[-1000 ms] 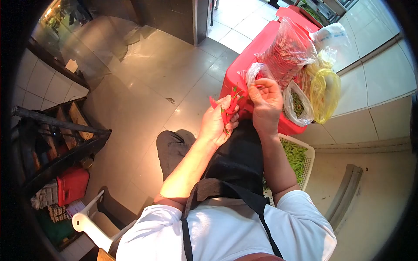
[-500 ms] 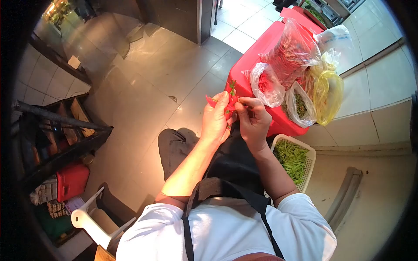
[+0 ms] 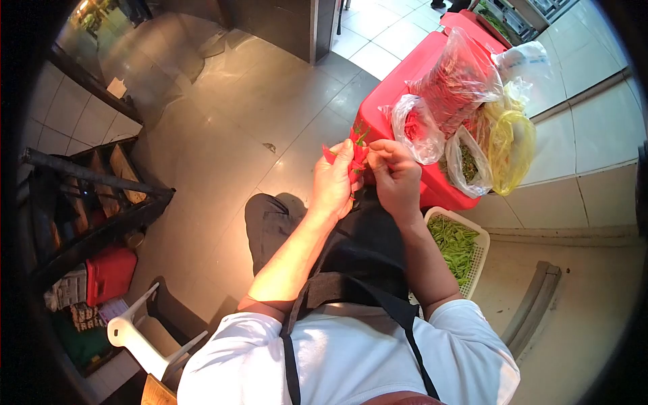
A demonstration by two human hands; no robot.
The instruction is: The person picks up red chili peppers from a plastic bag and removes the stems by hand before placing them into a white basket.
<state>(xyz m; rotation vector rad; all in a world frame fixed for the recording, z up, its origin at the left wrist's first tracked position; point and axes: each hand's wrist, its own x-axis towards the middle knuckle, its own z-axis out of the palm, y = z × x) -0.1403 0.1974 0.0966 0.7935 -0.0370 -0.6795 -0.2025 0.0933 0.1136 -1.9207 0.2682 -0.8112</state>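
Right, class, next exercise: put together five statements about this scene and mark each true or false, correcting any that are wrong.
1. The left hand holds slender red peppers with green stems. True.
2. The white perforated plastic basket is filled with oranges. False: the basket holds slender green vegetables.
3. A bulging clear plastic bag with red contents sits on the large red plastic bin. True.
4. The right hand lies flat on the bin. False: it is close beside the peppers.
5. The person wears a black apron over a white short-sleeved shirt. True.
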